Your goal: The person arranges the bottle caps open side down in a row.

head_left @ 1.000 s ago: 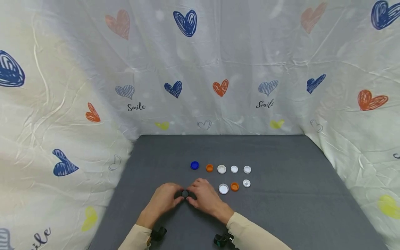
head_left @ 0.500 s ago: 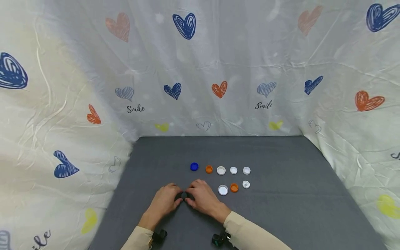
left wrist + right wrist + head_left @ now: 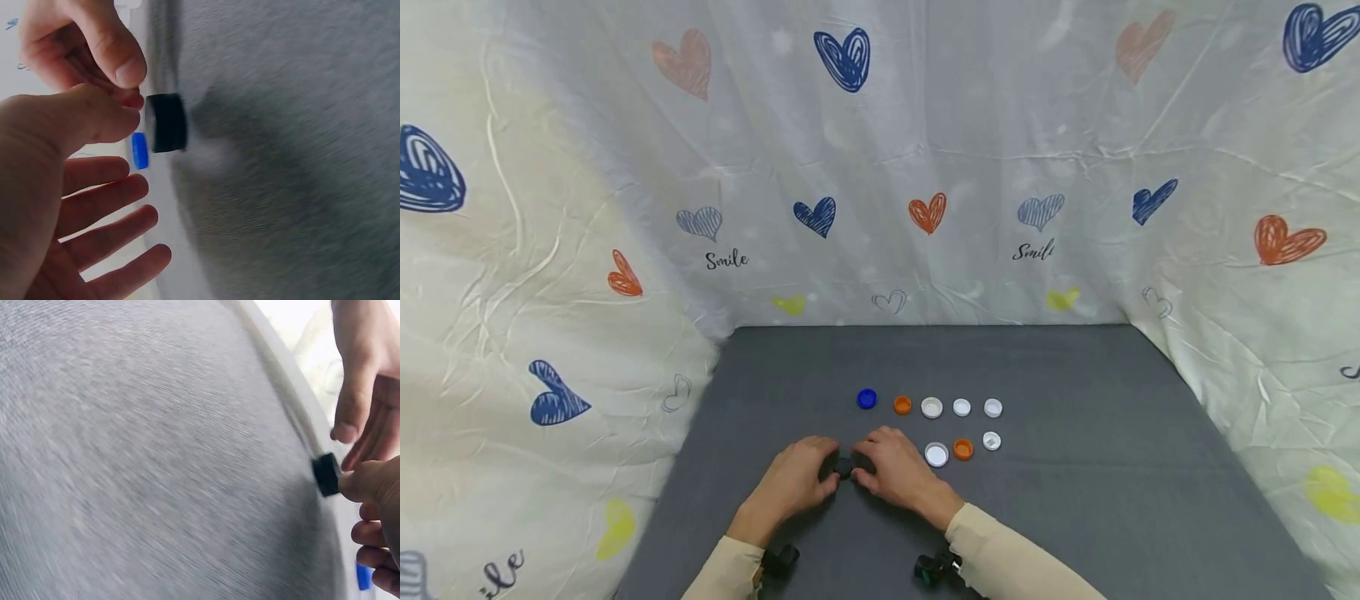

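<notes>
A small black cap (image 3: 844,467) lies on the grey table (image 3: 1075,500), and both hands meet around it. My right hand (image 3: 867,463) pinches it, with the thumb (image 3: 361,480) pressed against the side of the cap (image 3: 326,474). My left hand (image 3: 824,468) has its thumb (image 3: 94,119) at the edge of the cap (image 3: 166,123), while its other fingers (image 3: 106,206) are spread and straight, off the cap. Whether the cap is lifted or resting on the cloth is hard to tell.
Beyond the hands runs a row of caps: blue (image 3: 867,399), orange (image 3: 902,406) and three white ones (image 3: 962,407). A nearer row holds a white (image 3: 936,454), an orange (image 3: 962,449) and a pale cap (image 3: 992,441). Heart-printed cloth (image 3: 880,208) walls the table.
Both hands stay closed in around the black cap in the same spot. Only the head view has shifted a little.
</notes>
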Motion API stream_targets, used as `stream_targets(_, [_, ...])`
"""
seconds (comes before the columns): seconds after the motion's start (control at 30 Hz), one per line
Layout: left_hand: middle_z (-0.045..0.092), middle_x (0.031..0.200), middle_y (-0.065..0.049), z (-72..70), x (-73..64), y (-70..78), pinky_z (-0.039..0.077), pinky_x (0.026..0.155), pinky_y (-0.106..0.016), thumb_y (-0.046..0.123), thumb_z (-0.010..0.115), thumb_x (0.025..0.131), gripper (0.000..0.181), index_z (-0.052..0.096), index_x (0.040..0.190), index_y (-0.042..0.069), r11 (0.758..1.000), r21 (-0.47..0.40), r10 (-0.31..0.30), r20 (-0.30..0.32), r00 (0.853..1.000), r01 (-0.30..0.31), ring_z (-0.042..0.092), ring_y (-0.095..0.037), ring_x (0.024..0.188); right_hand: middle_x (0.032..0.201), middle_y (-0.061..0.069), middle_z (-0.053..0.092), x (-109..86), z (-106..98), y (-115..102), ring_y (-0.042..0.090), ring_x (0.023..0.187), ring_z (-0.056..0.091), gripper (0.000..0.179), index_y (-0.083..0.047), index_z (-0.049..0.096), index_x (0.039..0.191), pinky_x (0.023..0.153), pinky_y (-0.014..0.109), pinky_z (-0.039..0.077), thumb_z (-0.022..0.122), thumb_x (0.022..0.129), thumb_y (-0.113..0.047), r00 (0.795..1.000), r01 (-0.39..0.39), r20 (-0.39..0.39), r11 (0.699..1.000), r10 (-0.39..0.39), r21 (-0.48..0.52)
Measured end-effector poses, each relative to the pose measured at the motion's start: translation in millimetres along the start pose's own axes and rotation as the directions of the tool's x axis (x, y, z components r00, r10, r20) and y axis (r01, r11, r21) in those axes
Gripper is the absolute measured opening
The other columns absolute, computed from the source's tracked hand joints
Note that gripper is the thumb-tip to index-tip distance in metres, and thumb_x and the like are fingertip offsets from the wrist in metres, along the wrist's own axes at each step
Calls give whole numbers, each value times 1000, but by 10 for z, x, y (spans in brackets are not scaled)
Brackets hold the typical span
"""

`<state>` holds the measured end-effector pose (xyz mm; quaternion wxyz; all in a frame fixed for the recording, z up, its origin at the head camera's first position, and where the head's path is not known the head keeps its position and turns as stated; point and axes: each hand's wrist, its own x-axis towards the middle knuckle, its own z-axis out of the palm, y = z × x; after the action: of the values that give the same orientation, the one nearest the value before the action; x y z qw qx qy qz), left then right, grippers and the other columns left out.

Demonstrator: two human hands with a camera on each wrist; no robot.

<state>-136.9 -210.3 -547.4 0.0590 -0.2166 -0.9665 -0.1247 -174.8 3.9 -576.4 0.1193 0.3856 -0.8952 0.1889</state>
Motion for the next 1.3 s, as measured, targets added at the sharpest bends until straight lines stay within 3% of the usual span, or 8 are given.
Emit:
stream_targets(0.3, [70,122,-8,-164,190,48,55,93,-41,33,81,83,52,67,127,8,999,12,49,-64,997,-48,67,-24,112,111,-2,73,-41,-395,201,16,107,65,37,-13,74,115,99,39,49,78,86,-35,999,4,-41,1000,-3,14])
stream_targets(0.57, [69,126,-7,-253,413,234,56,93,-40,36,82,83,58,65,131,8,993,25,114,-105,988,-112,66,-24,115,117,-4,72,-168,-771,420,15,110,65,41,-16,73,120,98,38,50,79,85,-36,999,-26,-34,1000,27,5])
stream_targets(0.87, [66,131,-8,-180,639,465,52,100,-40,39,82,83,63,63,134,8,990,3,143,-52,988,-143,64,-24,121,117,-2,72,-363,-981,670,18,110,66,43,-16,73,121,96,38,54,83,82,-32,997,-78,6,997,78,6])
stream_targets(1.07, [68,127,-9,-123,785,580,54,98,-39,36,82,83,60,64,131,6,984,-41,172,-14,985,-172,66,-23,116,117,-1,73,-483,-994,796,18,108,66,46,-13,73,122,96,41,53,83,81,-32,995,-98,25,995,99,-6])
stream_targets(1.3, [71,120,-6,-19,894,738,55,95,-36,39,83,83,57,66,127,7,974,-36,222,14,975,-222,68,-19,109,117,1,73,-610,-973,872,21,111,66,49,-11,73,121,96,43,53,85,79,-32,990,-132,49,991,132,-4])
